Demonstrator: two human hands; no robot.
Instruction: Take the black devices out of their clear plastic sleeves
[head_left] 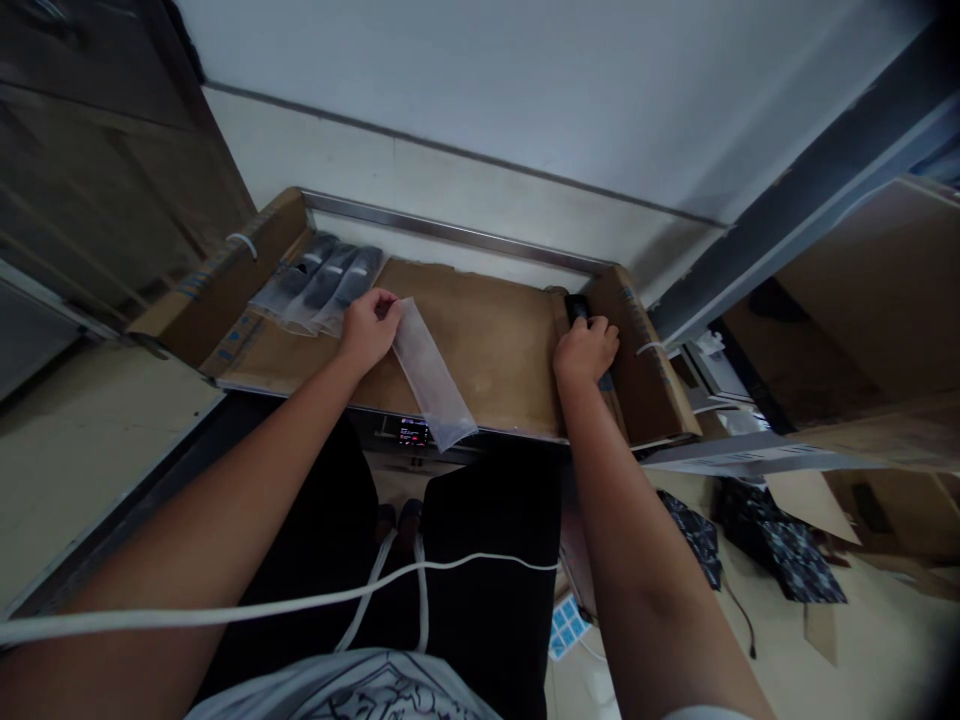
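Got a head-cam view looking down at a desk (450, 232) with a steel strip along its far edge, lined with a flattened cardboard box (480, 340) whose flaps stand up at the left (225, 270) and right (641, 375). Stacked cardboard boxes (847, 330) sit off to the right, and a dark patterned cloth (780, 545) lies on the floor (885, 640) down there too. Closer in you can see the person's black trousers (487, 580) and a white graphic T-shirt (345, 690), with a white cable (225, 605) running across the lap.

On the cardboard, far left, three clear bags (319, 285) lie side by side, overlapping a bit, each with something dark inside. The left hand (367, 330) is right beside them, fingertips closed on the far end of a frosty clear plastic sleeve (433, 375), which looks like a pinch. That sleeve lies slanted across the cardboard, its near end poking past the desk edge. Over on the right, the right hand (586, 350) has its fingers curled around a small dark object (577, 310) against the right flap; can't tell what it is. A tiny lit display (412, 432) sits at the near edge.
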